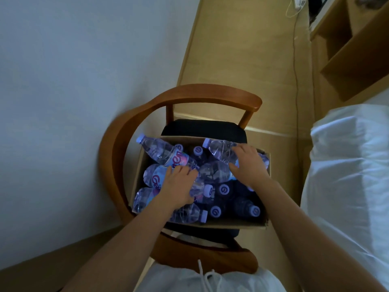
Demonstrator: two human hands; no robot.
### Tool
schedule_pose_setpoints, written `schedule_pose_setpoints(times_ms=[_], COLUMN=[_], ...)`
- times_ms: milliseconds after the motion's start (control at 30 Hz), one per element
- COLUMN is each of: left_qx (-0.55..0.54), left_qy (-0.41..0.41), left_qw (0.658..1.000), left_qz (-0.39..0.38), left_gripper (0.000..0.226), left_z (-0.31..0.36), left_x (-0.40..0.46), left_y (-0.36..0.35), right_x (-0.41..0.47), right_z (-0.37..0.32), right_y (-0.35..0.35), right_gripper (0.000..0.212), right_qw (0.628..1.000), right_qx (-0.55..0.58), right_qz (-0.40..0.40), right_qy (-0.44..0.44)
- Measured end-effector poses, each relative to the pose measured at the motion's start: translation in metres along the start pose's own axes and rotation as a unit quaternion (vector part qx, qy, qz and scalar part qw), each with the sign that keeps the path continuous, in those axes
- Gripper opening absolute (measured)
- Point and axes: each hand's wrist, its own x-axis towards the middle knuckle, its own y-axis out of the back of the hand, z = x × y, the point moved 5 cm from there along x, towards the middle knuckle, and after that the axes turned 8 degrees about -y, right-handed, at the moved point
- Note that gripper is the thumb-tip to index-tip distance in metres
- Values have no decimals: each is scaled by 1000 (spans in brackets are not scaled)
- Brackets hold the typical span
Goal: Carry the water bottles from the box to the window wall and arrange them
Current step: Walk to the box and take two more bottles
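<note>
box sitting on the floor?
No. The cardboard box of water bottles rests on the dark seat cushion of a wooden chair, with both hands in it.

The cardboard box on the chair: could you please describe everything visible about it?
The cardboard box is brown and open-topped, sitting on the dark seat cushion of a wooden armchair. It holds clear water bottles with lilac caps, some upright, others lying across them. The left hand and right hand rest on bottles inside.
</note>
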Motion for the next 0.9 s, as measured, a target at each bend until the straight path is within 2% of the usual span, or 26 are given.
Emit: schedule_pose_setpoints(times_ms=[100,200,233,333,367,433,567,667,800,900], left_qx=[-50,-171,-238,-414,-447,-485,-491,-491,-507,-500], left_qy=[6,28,53,121,132,140,109,99,75,27], left_qw=[997,967,940,822,795,769,776,789,795,810], left_qz=[59,184,240,373,389,391,380,356,324,304], left_gripper=[70,62,59,52,51,52,51,49,45,41], left_z=[-7,-15,-19,-28,-29,-26,-12,-2,13,33], left_x=[-5,-15,-20,-37,-41,-48,-58,-61,-60,-53], left_y=[4,22,31,57,63,71,77,71,67,71], right_x=[6,11,13,21,22,23,17,2,-49,-99], right_z=[3,6,6,8,10,13,14,20,19,19], right_y=[-8,-14,-15,-18,-19,-24,-29,-22,-9,0], right_gripper=[58,65,67,73,76,82,80,80,76,82], right_qw=[1000,1000,999,997,996,993,988,990,993,983], right_qx=[-12,-25,-34,-77,-91,-118,-143,-111,-33,88], right_qz=[-2,3,4,6,4,5,38,47,88,127], right_qy=[-8,-8,-6,-6,-11,-20,-40,-79,-74,-100])
